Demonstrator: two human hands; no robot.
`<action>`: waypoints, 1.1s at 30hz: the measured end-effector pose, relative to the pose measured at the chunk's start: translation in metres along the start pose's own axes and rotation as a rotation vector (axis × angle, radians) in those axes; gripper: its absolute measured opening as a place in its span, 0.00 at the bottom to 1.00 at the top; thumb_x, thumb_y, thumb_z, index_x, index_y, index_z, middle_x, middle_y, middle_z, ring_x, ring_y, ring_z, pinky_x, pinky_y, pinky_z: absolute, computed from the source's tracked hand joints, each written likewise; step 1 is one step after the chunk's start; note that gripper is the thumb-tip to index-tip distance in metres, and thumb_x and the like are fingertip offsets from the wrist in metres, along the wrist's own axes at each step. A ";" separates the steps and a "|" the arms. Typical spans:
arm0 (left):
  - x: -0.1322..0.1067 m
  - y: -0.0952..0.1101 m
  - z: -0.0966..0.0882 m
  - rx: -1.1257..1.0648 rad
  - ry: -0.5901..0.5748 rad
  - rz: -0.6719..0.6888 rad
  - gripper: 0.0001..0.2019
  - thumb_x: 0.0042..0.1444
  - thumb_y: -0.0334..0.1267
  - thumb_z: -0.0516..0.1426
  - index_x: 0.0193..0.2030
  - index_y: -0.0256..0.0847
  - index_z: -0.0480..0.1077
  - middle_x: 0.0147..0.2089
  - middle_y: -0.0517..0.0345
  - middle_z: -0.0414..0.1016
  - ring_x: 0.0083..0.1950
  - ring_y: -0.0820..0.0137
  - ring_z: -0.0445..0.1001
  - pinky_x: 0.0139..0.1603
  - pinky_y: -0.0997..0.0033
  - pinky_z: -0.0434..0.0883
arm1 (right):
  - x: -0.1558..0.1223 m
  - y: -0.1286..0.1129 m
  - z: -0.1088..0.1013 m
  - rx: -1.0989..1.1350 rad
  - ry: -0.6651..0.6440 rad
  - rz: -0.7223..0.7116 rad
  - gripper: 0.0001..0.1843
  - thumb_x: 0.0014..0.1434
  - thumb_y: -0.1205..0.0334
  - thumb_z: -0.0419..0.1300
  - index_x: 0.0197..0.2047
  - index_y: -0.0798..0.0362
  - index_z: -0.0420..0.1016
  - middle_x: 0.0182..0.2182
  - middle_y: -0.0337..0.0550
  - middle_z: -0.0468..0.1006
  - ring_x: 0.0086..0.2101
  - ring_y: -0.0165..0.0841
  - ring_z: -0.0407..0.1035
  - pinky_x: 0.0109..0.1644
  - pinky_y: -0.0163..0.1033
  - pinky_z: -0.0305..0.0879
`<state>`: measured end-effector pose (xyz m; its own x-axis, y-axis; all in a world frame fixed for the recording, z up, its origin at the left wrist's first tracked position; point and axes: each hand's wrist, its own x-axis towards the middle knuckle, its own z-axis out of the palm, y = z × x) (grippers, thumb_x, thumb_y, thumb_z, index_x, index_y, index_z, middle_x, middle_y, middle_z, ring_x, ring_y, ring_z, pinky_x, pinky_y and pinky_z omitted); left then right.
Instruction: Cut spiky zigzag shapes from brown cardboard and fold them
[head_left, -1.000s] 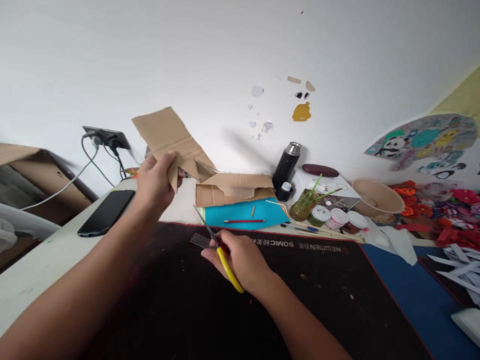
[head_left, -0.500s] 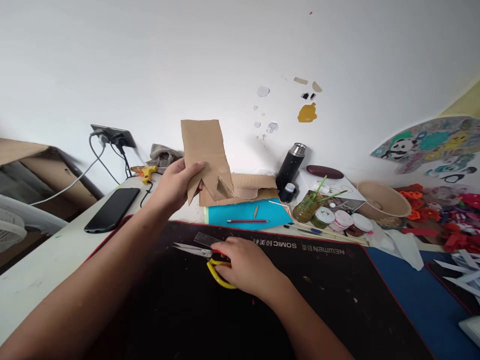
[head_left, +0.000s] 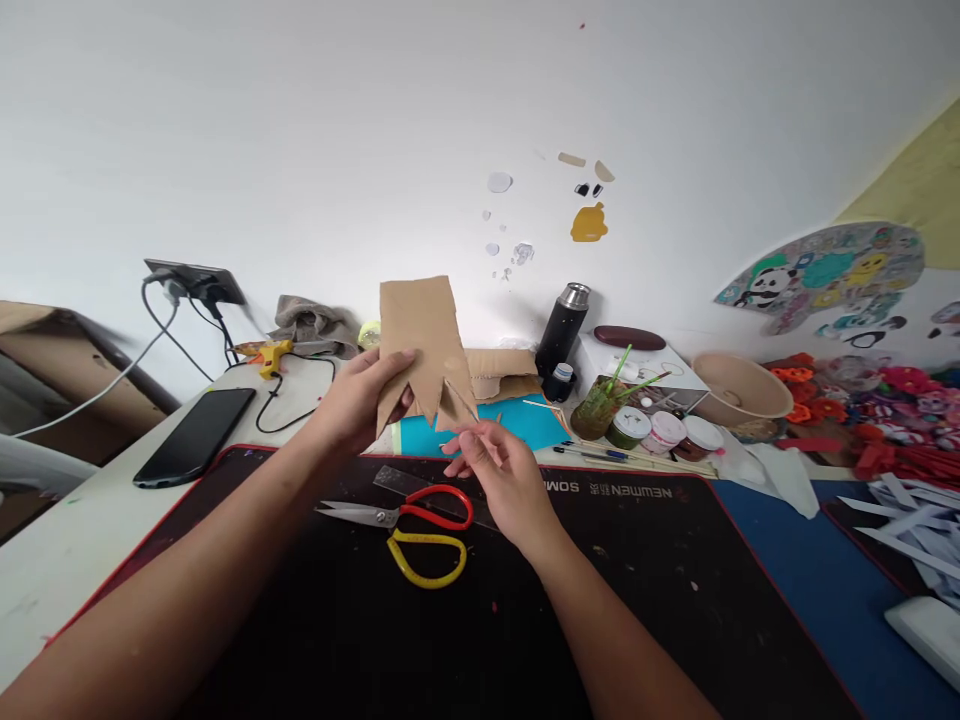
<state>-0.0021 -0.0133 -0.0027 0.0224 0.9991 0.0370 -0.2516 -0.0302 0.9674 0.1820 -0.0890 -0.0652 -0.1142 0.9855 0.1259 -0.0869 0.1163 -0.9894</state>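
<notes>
My left hand (head_left: 366, 392) grips a piece of brown cardboard (head_left: 421, 325) by its lower left side, thumb in front and fingers behind. The cardboard is held upright above the mat; its top is straight and its lower end is cut into pointed tabs. At the lower right tab, the thumb and fingers of my right hand (head_left: 510, 482) pinch the tip. Scissors (head_left: 384, 518) with one red and one yellow handle lie on the black mat (head_left: 420, 650) below, blades to the left. A clear ruler (head_left: 390, 480) is partly under them.
At the left are a phone (head_left: 195, 437) and a yellow glue gun (head_left: 271, 357). Behind the mat lie blue sheet material (head_left: 536, 425) and more cardboard (head_left: 502, 363). A black flask (head_left: 562, 328), a jar with green sticks (head_left: 598, 408) and small lidded pots (head_left: 628, 428) stand back right.
My right hand has let go of the scissors, leaving them on the mat, and has risen to the cardboard's lower right tab. The cardboard has come down slightly in my left hand.
</notes>
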 end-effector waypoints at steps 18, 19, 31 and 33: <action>-0.007 -0.019 0.003 -0.006 -0.253 -0.289 0.22 0.48 0.55 0.75 0.34 0.37 0.80 0.29 0.47 0.80 0.25 0.67 0.74 0.21 0.70 0.70 | 0.000 -0.005 0.001 0.025 0.002 0.039 0.27 0.64 0.32 0.64 0.46 0.50 0.78 0.37 0.43 0.84 0.26 0.34 0.80 0.33 0.39 0.76; -0.008 -0.018 0.003 -0.008 -0.253 -0.291 0.22 0.47 0.53 0.75 0.36 0.36 0.80 0.31 0.46 0.80 0.26 0.66 0.75 0.22 0.70 0.71 | -0.001 -0.005 0.001 0.019 0.004 0.037 0.27 0.64 0.32 0.64 0.45 0.49 0.77 0.37 0.43 0.84 0.26 0.34 0.80 0.33 0.39 0.76; -0.012 -0.013 0.012 -0.024 -0.158 -0.181 0.18 0.44 0.46 0.75 0.35 0.36 0.78 0.27 0.52 0.77 0.23 0.68 0.73 0.20 0.72 0.69 | -0.004 -0.003 0.006 -0.056 0.045 0.030 0.25 0.69 0.35 0.61 0.35 0.50 0.72 0.19 0.34 0.73 0.19 0.31 0.71 0.28 0.36 0.69; -0.009 -0.012 0.013 -0.010 -0.151 -0.177 0.18 0.45 0.44 0.74 0.35 0.36 0.77 0.27 0.53 0.78 0.23 0.68 0.73 0.19 0.72 0.69 | -0.005 -0.003 0.006 -0.090 0.047 0.013 0.25 0.70 0.37 0.60 0.33 0.49 0.70 0.15 0.31 0.68 0.18 0.31 0.69 0.26 0.36 0.66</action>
<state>0.0131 -0.0225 -0.0110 0.2115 0.9727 -0.0952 -0.2408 0.1462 0.9595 0.1767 -0.0948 -0.0625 -0.0679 0.9915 0.1112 0.0037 0.1117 -0.9937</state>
